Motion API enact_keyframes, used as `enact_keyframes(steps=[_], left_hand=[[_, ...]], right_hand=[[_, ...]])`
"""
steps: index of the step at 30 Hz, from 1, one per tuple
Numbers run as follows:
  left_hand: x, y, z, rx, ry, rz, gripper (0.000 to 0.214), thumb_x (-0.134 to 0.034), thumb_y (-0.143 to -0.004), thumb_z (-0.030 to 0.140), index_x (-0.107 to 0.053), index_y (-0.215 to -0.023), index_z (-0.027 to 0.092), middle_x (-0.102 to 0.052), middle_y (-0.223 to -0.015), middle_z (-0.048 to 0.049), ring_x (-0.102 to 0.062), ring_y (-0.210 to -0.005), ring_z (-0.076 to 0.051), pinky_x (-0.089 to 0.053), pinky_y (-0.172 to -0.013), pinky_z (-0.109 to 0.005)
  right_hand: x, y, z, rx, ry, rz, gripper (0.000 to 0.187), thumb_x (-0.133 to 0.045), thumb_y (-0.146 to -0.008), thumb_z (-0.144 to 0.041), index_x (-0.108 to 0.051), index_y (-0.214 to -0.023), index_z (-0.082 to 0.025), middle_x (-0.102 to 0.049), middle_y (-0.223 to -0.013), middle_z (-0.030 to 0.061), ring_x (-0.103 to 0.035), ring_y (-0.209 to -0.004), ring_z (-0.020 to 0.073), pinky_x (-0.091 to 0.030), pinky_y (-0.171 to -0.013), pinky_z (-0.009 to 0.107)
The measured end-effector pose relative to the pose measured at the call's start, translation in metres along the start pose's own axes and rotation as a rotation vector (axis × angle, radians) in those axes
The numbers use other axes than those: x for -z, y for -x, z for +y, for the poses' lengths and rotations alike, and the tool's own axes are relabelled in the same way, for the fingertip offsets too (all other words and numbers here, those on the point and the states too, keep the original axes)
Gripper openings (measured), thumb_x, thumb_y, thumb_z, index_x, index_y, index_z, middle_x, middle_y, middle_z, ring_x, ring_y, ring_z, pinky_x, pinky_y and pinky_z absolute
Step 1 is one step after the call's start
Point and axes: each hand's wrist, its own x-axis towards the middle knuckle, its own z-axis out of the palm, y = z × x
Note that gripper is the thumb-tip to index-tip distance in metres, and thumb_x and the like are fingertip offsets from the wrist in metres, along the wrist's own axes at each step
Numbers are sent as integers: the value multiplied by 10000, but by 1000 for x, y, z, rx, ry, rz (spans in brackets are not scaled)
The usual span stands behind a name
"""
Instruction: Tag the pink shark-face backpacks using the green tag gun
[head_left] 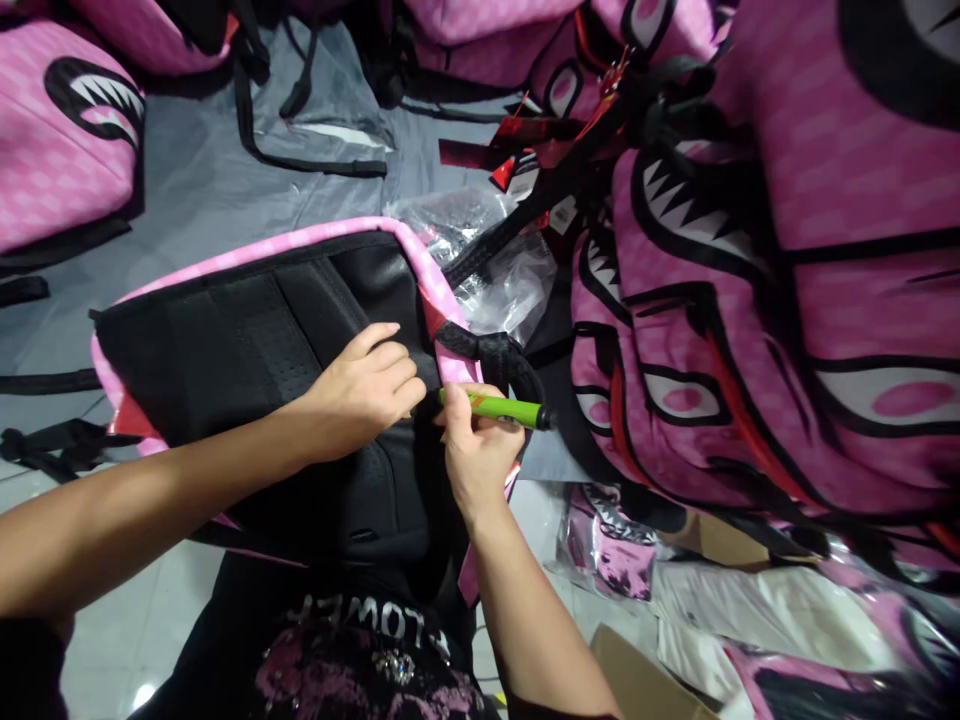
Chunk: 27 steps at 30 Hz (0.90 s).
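A pink backpack with a black padded back panel [217, 370] lies back side up in front of me, at the table's near edge. My right hand [484, 450] grips a green marker pen [499, 407], its dark end pointing right and its other end against the black panel near the top strap. On the same panel, just left of the pen, rests my left hand [367, 385]. Its fingers are curled and closed near the panel's edge; whether they pinch the fabric is hidden. A black top handle [491, 350] loops beside my right hand.
Several pink shark-face backpacks [682, 390] are stacked at the right, and another backpack [60, 130] lies at the far left. Clear plastic wrap [502, 280] and red tags [480, 153] lie behind my backpack. Bagged goods and a cardboard box [637, 680] stand on the floor, lower right.
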Motion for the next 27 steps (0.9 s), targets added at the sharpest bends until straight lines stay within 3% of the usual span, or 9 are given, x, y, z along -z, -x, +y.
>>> enact_keyframes(steps=[16, 22, 27], left_hand=[[-1, -2, -2, 10, 40, -5, 170, -542, -941, 259, -589, -803, 173, -609, -759, -16, -580, -861, -193, -401, -1075, -449], [3, -4, 1, 44, 68, -70, 139, -640, -885, 279, -585, -805, 179, -615, -782, -20, -577, -857, -211, -398, -1054, -460], [14, -17, -1, 60, 65, -190, 254, -757, -798, 358, -586, -793, 170, -638, -779, -28, -596, -781, -213, -455, -814, -384]], right_hand=[[5, -8, -6, -156, -25, -90, 343, -651, -867, -495, -620, -782, -165, -603, -551, -23, -527, -401, 107, -406, -386, 219], [8, -5, -1, 5, 54, -95, 291, -615, -913, -444, -636, -805, -174, -649, -665, 12, -639, -583, 153, -522, -548, 262], [10, -8, 3, 172, 146, -146, 259, -578, -937, -374, -645, -776, -182, -671, -680, 30, -665, -624, 178, -532, -558, 273]])
